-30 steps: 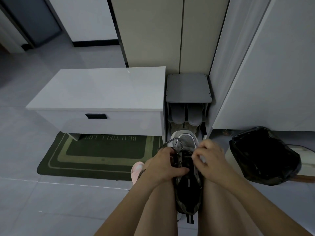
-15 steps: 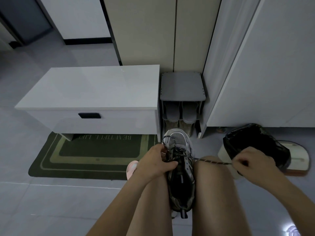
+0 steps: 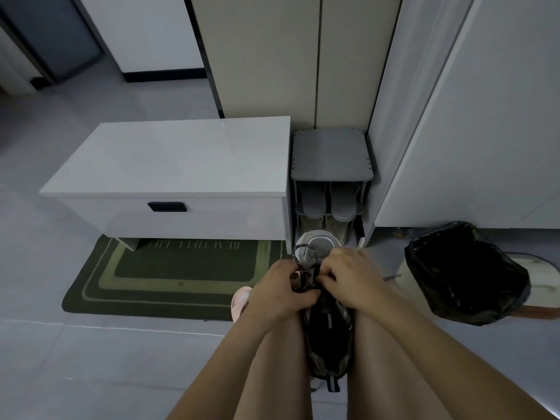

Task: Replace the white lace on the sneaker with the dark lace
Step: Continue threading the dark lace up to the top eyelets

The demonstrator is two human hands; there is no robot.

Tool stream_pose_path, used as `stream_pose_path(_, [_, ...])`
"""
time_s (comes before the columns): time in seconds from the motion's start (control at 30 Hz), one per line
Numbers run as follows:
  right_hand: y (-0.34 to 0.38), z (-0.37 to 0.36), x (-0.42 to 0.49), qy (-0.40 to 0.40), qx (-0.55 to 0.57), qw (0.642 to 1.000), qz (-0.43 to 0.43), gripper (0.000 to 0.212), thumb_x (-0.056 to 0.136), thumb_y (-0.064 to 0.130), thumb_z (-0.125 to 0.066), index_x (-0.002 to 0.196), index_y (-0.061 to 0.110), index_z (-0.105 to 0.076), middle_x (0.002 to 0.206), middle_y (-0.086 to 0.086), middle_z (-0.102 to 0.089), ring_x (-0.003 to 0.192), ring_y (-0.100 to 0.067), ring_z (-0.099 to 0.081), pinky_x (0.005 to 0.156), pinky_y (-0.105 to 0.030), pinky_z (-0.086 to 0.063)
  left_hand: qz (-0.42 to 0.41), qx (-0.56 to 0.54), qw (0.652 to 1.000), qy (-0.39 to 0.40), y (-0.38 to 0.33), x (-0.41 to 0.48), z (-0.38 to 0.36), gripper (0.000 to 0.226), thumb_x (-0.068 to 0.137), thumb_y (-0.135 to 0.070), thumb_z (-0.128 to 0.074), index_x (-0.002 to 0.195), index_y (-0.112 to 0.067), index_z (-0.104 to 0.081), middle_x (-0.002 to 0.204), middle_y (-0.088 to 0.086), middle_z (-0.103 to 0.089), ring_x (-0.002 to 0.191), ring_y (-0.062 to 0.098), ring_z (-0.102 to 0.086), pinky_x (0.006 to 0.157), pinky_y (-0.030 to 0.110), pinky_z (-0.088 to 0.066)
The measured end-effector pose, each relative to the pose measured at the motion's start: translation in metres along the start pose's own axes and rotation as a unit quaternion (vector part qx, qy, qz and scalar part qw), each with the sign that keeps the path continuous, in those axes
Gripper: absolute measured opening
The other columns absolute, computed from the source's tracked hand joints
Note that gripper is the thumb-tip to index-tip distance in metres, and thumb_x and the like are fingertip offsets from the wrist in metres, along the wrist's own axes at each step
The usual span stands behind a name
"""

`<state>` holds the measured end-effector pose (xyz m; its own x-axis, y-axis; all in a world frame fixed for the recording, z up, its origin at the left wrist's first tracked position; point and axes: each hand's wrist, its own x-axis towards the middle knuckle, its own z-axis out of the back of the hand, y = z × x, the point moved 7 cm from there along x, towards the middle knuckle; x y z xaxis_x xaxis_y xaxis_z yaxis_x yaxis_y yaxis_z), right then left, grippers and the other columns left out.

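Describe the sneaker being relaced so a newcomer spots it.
Find the white drawer bench; beside it stands a grey shoe rack. The sneaker sits before that rack, clamped between knees under the left hand and right hand. Unlike the racked slippers, it has a dark lace.

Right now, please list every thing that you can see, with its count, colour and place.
sneaker: 1, grey-black, between knees
dark lace: 1, dark, through sneaker's eyelets
bench: 1, white, behind mat
mat: 1, green, on floor
shoe rack: 1, grey, right of bench
slippers: 2, grey, inside rack
pink shoe: 1, pink, beside left knee
bin bag: 1, black, floor, right
left hand: 1, grips sneaker
right hand: 1, fingers pinch dark lace
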<state>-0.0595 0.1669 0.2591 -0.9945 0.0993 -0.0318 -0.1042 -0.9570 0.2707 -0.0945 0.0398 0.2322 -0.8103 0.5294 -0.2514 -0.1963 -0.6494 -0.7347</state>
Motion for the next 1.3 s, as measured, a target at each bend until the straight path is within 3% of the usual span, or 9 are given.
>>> stream_pose_path(0.17, [-0.034, 0.027, -0.032, -0.093, 0.005, 0.995, -0.028, 0.016, 0.070, 0.027, -0.077, 0.066, 0.023, -0.062, 0.073, 0.009, -0.049, 0.075, -0.022, -0.059, 0.072, -0.031, -0.029, 0.009, -0.004, 1.000, 0.015, 0.004, 0.002, -0.002, 0.057, 0.052, -0.060, -0.059, 0.098, -0.027, -0.063, 0.099, -0.014, -0.056, 0.090, 0.007, -0.062, 0.083, 0.039, -0.054])
stream_pose_path(0.4, [-0.123, 0.049, -0.082, -0.113, 0.038, 0.979, -0.165, 0.011, 0.079, 0.019, -0.070, 0.070, 0.021, -0.063, 0.077, 0.004, -0.053, 0.071, -0.016, -0.051, 0.072, -0.033, -0.035, 0.005, -0.051, 0.998, 0.020, 0.001, -0.002, -0.001, 0.065, 0.062, -0.043, -0.069, 0.125, -0.032, -0.055, 0.111, -0.009, -0.054, 0.100, 0.004, -0.060, 0.093, 0.030, -0.051])
stream_pose_path(0.63, [-0.124, 0.056, -0.096, -0.132, 0.008, 0.973, -0.187, 0.007, 0.080, 0.020, -0.067, 0.073, 0.020, -0.064, 0.081, 0.002, -0.055, 0.078, -0.022, -0.054, 0.077, -0.039, -0.035, -0.002, -0.034, 0.999, 0.010, -0.003, -0.007, -0.004, 0.044, 0.060, -0.053, -0.064, 0.103, -0.052, -0.060, 0.102, -0.016, -0.058, 0.093, 0.000, -0.061, 0.087, 0.030, -0.053])
stream_pose_path(0.77, [-0.118, 0.056, -0.094, -0.087, 0.008, 0.984, -0.157, 0.016, 0.084, 0.031, -0.061, 0.071, 0.023, -0.059, 0.081, 0.005, -0.053, 0.074, -0.016, -0.052, 0.076, -0.034, -0.032, -0.005, -0.035, 0.999, -0.041, -0.003, -0.009, 0.006, 0.015, 0.076, -0.031, -0.074, 0.088, -0.035, -0.065, 0.082, -0.015, -0.061, 0.072, -0.003, -0.057, 0.070, 0.016, -0.047])
stream_pose_path(0.87, [-0.120, 0.061, -0.097, -0.064, 0.064, 0.984, -0.156, 0.022, 0.087, 0.037, -0.056, 0.070, 0.024, -0.052, 0.073, 0.010, -0.052, 0.063, -0.009, -0.051, 0.071, -0.033, -0.034, -0.021, 0.040, 0.998, -0.047, -0.007, -0.011, 0.017, 0.002, 0.085, -0.025, -0.067, 0.085, -0.028, -0.068, 0.072, -0.020, -0.059, 0.066, -0.005, -0.053, 0.060, 0.006, -0.037])
stream_pose_path(1.03, [-0.119, 0.087, -0.100, -0.090, 0.197, 0.958, -0.188, 0.013, 0.086, 0.031, -0.061, 0.077, 0.021, -0.060, 0.067, 0.007, -0.063, 0.067, -0.009, -0.059, 0.062, -0.024, -0.043, -0.015, 0.130, 0.987, -0.093, -0.007, -0.012, 0.034, 0.006, 0.088, -0.024, -0.061, 0.084, -0.023, -0.066, 0.083, -0.014, -0.058, 0.085, 0.010, -0.060, 0.070, 0.020, -0.041])
stream_pose_path(1.13, [-0.103, 0.103, -0.094, -0.119, 0.319, 0.923, -0.179, 0.011, 0.086, 0.023, -0.062, 0.077, 0.017, -0.065, 0.060, 0.000, -0.063, 0.054, -0.003, -0.056, 0.056, -0.012, -0.044, -0.066, 0.097, 0.984, -0.135, -0.033, -0.022, 0.033, 0.006, 0.087, -0.025, -0.063, 0.085, -0.022, -0.067, 0.087, -0.015, -0.053, 0.079, 0.001, -0.053, 0.068, 0.015, -0.039])
stream_pose_path(1.2, [-0.092, 0.106, -0.089, -0.124, 0.395, 0.894, -0.170, 0.011, 0.088, 0.017, -0.060, 0.079, 0.015, -0.067, 0.058, -0.002, -0.062, 0.047, 0.000, -0.051, 0.051, -0.008, -0.042, -0.091, 0.016, 0.992, -0.089, -0.063, -0.032, 0.018, 0.009, 0.089, -0.025, -0.061, 0.089, -0.022, -0.069, 0.082, -0.020, -0.055, 0.072, -0.004, -0.054, 0.067, 0.011, -0.040])
stream_pose_path(1.3, [-0.075, 0.107, -0.081, -0.119, 0.476, 0.856, -0.164, 0.012, 0.089, 0.012, -0.057, 0.085, 0.012, -0.068, 0.056, 0.000, -0.062, 0.048, -0.002, -0.050, 0.049, -0.010, -0.043, -0.126, -0.056, 0.988, 0.065, -0.108, -0.047, -0.029, 0.019, 0.091, -0.030, -0.059, 0.106, -0.022, -0.068, 0.085, -0.019, -0.060, 0.071, -0.009, -0.054, 0.073, 0.010, -0.044])
